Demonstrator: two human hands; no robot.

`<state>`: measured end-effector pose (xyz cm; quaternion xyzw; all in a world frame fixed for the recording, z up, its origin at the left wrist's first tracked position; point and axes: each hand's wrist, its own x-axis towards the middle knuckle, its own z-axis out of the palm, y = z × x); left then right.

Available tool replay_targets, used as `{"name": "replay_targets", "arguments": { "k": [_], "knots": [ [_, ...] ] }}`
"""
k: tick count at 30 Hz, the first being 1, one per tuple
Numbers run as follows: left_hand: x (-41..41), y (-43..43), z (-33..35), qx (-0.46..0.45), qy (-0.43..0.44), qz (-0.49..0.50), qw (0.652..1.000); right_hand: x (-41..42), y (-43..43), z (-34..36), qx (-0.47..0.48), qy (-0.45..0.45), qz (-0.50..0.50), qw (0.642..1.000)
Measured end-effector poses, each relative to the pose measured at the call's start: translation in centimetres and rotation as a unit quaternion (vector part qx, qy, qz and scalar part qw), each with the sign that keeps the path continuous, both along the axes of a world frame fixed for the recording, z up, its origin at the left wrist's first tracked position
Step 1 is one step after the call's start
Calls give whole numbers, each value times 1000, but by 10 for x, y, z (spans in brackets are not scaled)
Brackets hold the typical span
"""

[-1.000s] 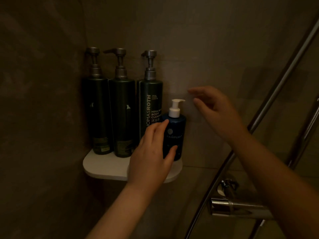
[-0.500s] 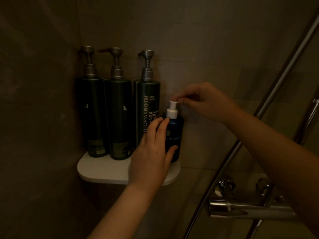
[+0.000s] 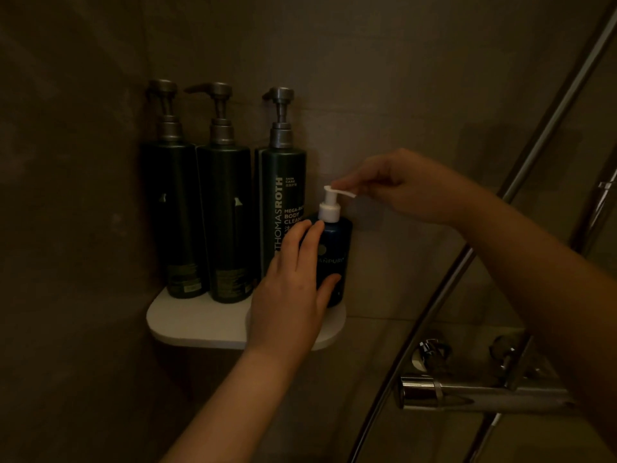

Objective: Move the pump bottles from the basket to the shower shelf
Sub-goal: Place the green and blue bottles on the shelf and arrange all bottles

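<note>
Left hand (image 3: 287, 295) gripping blue bottle (image 3: 336, 259) on shelf (image 3: 193, 324), right hand (image 3: 407, 185) pinching its white pump (image 3: 329, 210)

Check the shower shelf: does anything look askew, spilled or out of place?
Nothing is spilled or tipped. Only the white nozzle of the small blue bottle, pinched by the right hand, points right; the three tall bottles have spouts pointing left.

The gripped small bottle (image 3: 336, 262) is smooth dark-blue plastic, its pump (image 3: 329, 208) white plastic. Left of the grip, the tall bottles (image 3: 223, 222) look satin dark. Below it the shelf (image 3: 197, 324) is matt white; to the right, the mixer (image 3: 467, 392) is shiny chrome.
</note>
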<state>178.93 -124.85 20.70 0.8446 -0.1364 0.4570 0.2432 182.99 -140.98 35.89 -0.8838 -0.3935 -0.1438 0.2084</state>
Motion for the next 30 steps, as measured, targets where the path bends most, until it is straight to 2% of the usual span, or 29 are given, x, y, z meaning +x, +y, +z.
{"name": "replay_targets", "arguments": {
  "k": [7, 24, 30],
  "knots": [
    [1, 1, -3, -10, -1, -12, 1000, 1, -5, -7, 68, 40, 21, 997],
    [2, 2, -4, -19, -5, -28, 999, -2, 3, -15, 116, -16, -6, 993],
    [3, 2, -6, -9, -15, -20, 1000, -1, -6, -28, 182, 16, -2, 983]
  ]
}}
